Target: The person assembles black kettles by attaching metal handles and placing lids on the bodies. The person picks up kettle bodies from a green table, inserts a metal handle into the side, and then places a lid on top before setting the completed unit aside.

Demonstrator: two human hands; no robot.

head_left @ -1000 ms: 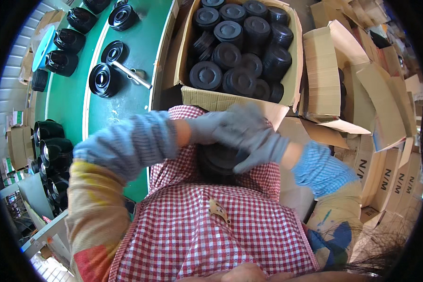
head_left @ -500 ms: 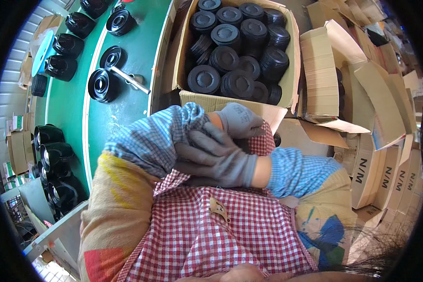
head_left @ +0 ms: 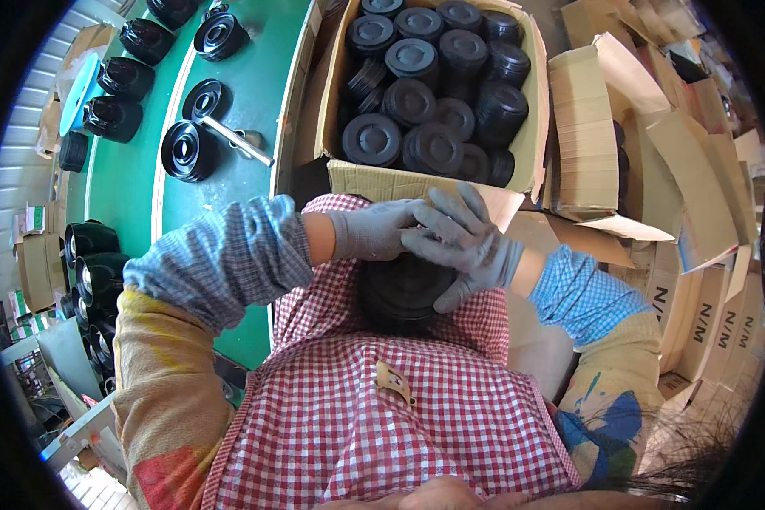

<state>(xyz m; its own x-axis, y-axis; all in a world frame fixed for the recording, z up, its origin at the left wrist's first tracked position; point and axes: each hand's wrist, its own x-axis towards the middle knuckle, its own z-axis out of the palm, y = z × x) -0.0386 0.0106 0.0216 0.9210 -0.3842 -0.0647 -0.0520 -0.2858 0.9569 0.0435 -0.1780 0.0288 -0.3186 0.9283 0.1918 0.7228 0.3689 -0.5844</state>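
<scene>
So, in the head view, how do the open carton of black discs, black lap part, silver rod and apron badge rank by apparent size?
1. Carton
2. Lap part, partly hidden
3. Rod and badge: too alike to rank; rod longer, badge wider

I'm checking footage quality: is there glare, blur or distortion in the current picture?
Head view: bright glints on the black pots; head view: cartons lean and warp toward the right rim; head view: dark round part loses detail, while the hands look fairly sharp.
</scene>
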